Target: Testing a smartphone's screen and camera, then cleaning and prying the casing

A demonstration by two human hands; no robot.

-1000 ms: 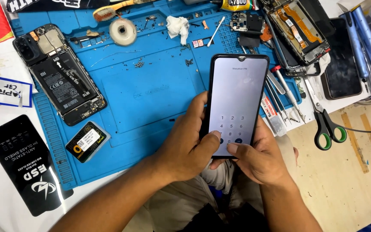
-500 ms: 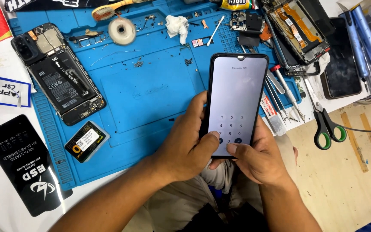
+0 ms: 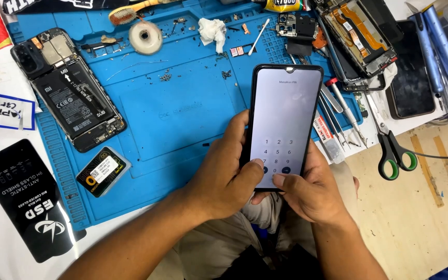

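Phone repair workshop: blue repair mat [image 3: 172, 109], opened phone [image 3: 68, 91], scissors [image 3: 390, 148].

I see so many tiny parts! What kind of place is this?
Most likely a phone repair bench. An opened phone lies on a blue work mat, with scissors nearby, while both hands hold a lit phone.

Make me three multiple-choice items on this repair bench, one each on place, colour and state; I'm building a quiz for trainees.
1. Where does the opened phone with its back off lie?
A. left on the blue mat
B. on the wooden bench
C. in the person's lap

2. What colour are the scissors' handles?
A. red
B. green and black
C. yellow

3. What state is the held phone's screen in?
A. dark
B. cracked
C. lit, showing a number pad

Answers: 1 A, it rests on the mat's left part. 2 B, the loops are green with black. 3 C, the left hand and right hand hold it, thumbs at the lit keypad.
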